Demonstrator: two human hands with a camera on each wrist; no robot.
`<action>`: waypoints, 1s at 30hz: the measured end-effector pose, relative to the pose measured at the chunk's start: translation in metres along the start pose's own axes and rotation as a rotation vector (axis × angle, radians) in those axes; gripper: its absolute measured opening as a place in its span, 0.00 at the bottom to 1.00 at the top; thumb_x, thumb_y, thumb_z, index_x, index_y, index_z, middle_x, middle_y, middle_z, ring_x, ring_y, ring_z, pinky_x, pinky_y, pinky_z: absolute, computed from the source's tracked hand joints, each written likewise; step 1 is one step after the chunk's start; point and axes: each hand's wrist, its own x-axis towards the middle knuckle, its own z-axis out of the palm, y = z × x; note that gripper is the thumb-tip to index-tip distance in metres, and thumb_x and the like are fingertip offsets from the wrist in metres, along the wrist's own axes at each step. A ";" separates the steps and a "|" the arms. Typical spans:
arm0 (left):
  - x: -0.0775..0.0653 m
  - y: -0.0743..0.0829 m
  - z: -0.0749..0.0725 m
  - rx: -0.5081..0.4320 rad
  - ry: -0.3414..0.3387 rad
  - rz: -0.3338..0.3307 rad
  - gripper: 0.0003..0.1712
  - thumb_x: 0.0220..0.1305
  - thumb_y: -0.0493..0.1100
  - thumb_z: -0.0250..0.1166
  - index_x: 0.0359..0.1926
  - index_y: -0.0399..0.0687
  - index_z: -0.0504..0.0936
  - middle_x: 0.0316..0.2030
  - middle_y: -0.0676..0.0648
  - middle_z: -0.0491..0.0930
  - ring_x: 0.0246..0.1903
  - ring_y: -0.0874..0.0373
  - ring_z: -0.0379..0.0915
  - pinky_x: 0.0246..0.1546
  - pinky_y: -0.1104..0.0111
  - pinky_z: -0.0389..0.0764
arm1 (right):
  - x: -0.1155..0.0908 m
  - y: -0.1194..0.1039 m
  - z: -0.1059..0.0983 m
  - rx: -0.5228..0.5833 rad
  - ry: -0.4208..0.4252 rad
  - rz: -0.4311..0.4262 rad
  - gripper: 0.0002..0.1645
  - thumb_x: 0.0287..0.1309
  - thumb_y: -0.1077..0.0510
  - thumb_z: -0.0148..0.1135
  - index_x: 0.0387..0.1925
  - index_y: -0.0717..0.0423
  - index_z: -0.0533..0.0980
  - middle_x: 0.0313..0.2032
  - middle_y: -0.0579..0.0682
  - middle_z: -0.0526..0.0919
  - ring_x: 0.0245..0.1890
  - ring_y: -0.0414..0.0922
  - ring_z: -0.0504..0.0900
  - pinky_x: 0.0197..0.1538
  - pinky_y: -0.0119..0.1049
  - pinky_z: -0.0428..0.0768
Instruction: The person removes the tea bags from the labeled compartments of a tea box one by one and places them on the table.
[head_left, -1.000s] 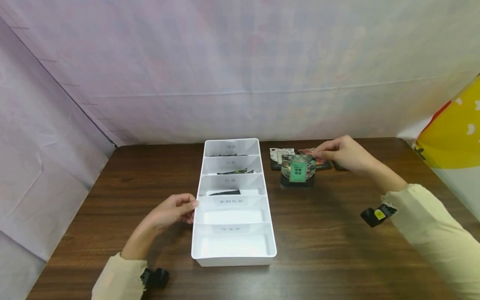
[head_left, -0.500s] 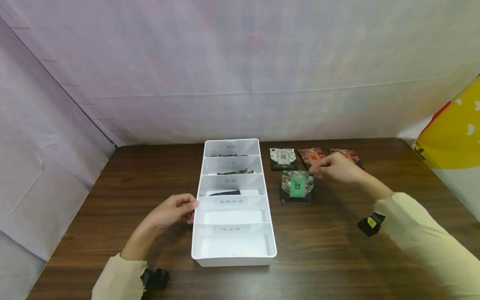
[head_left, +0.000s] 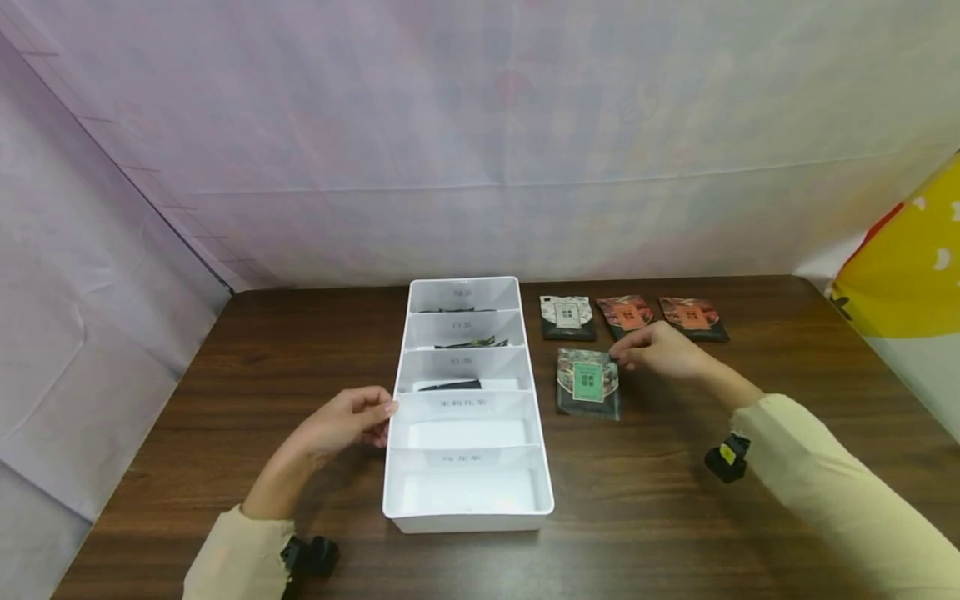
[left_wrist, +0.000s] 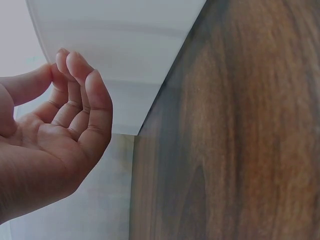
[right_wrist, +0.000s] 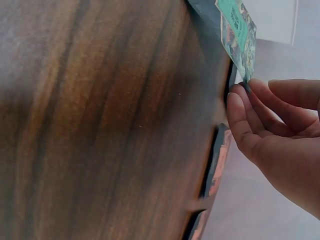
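Observation:
My right hand (head_left: 660, 352) pinches the upper right corner of a tea sachet (head_left: 588, 383) with a green label and dark lower part. In the right wrist view the sachet (right_wrist: 240, 35) hangs tilted from the fingertips (right_wrist: 240, 92). It is right of a long white divided box (head_left: 468, 521). My left hand (head_left: 348, 421) grips the box's left rim, thumb on top and the other fingers curled outside against the wall (left_wrist: 135, 55). Dark sachets (head_left: 450, 385) stand in the three far compartments, mostly hidden by the dividers.
Behind my right hand lie a white-labelled sachet (head_left: 567, 318) and two red-labelled sachets (head_left: 626, 313), in a row at the back of the wooden table (head_left: 300, 333). A pale cloth (head_left: 480, 142) hangs behind the table.
My right hand has brought the green-labelled sachet toward me and slightly left, uncovering the white and red sachets. The left hand and the box stay put.

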 end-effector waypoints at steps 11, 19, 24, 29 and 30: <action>0.001 -0.002 0.001 0.000 -0.010 0.012 0.11 0.67 0.33 0.49 0.34 0.23 0.66 0.21 0.47 0.70 0.23 0.59 0.69 0.28 0.69 0.74 | 0.003 0.006 0.008 0.047 -0.006 0.009 0.17 0.61 0.64 0.51 0.48 0.73 0.73 0.42 0.65 0.79 0.39 0.53 0.80 0.43 0.44 0.77; 0.001 -0.002 0.001 -0.001 -0.010 0.006 0.12 0.67 0.33 0.49 0.35 0.21 0.65 0.21 0.48 0.70 0.23 0.60 0.69 0.28 0.69 0.74 | -0.008 0.002 0.006 0.018 -0.003 0.022 0.19 0.63 0.59 0.52 0.50 0.68 0.73 0.44 0.63 0.79 0.40 0.52 0.79 0.42 0.44 0.76; 0.001 -0.001 0.000 0.003 -0.010 0.009 0.13 0.67 0.33 0.49 0.37 0.19 0.63 0.21 0.48 0.70 0.23 0.60 0.68 0.28 0.70 0.74 | -0.017 -0.008 0.012 0.022 -0.022 -0.034 0.18 0.62 0.61 0.53 0.49 0.70 0.73 0.41 0.62 0.80 0.37 0.52 0.80 0.36 0.40 0.76; 0.001 -0.002 0.000 0.006 -0.008 0.007 0.14 0.67 0.33 0.48 0.38 0.18 0.62 0.21 0.48 0.70 0.23 0.60 0.68 0.28 0.70 0.74 | -0.025 -0.018 0.024 0.026 -0.070 -0.097 0.17 0.62 0.62 0.53 0.48 0.71 0.73 0.41 0.62 0.80 0.36 0.50 0.81 0.40 0.40 0.78; 0.001 -0.002 0.000 0.007 -0.009 0.007 0.14 0.67 0.33 0.48 0.38 0.18 0.62 0.21 0.48 0.70 0.23 0.60 0.68 0.28 0.70 0.74 | -0.025 -0.019 0.027 0.020 -0.077 -0.106 0.18 0.62 0.62 0.53 0.49 0.70 0.73 0.41 0.62 0.80 0.36 0.50 0.81 0.40 0.40 0.78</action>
